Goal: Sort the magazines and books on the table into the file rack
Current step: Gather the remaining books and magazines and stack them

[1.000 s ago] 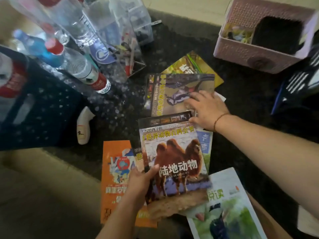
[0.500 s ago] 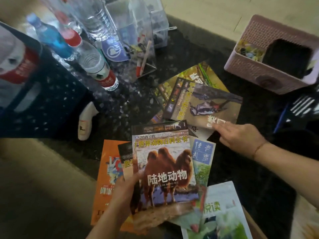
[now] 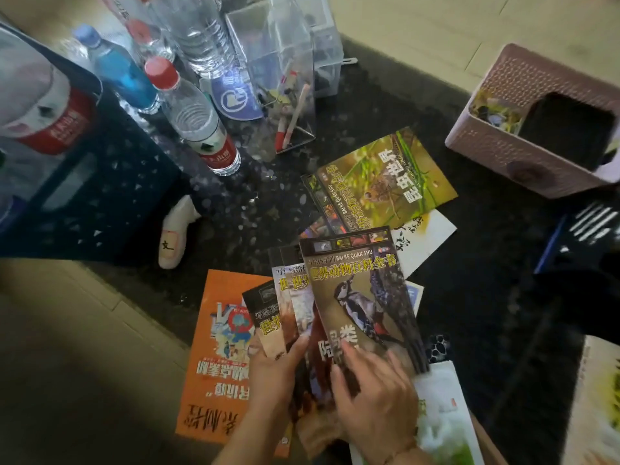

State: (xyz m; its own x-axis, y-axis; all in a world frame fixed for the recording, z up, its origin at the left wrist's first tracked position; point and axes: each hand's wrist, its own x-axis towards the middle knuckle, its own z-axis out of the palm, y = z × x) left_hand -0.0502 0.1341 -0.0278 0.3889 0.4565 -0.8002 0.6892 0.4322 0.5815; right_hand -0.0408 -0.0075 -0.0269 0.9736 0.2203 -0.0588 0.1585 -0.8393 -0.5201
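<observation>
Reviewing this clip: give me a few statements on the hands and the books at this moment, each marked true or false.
1. The left hand grips a fan of several books. True.
2. The woodpecker book lies at the front of that fan. True.
3. The right hand rests on the orange booklet. False: it is on the woodpecker book.
4. The green insect book lies flat on the dark table. True.
5. The pink basket holds the orange booklet. False: the booklet lies on the table beside the left hand.
</observation>
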